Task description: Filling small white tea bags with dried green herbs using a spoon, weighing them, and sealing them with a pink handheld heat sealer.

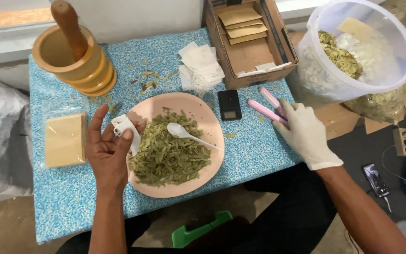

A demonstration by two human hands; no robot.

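Note:
My bare left hand [108,148] holds a small white paper sachet [127,129] at the left rim of a pink plate [212,155]. The plate carries a heap of dried green leaves [167,153] and a white plastic spoon [186,134] lying on top. My right hand [306,134], in a white glove, rests on the table's right edge with its fingers on a pink hand-held sealer [266,108]. A small black pocket scale [230,105] sits between the plate and the sealer.
A wooden mortar [78,63] with a pestle [69,26] stands at back left. A clear packet of tan envelopes [64,139] lies left. White sachets [200,66], a cardboard box [250,42] and a clear tub of leaves [358,51] are behind. A phone [376,180] lies on the floor.

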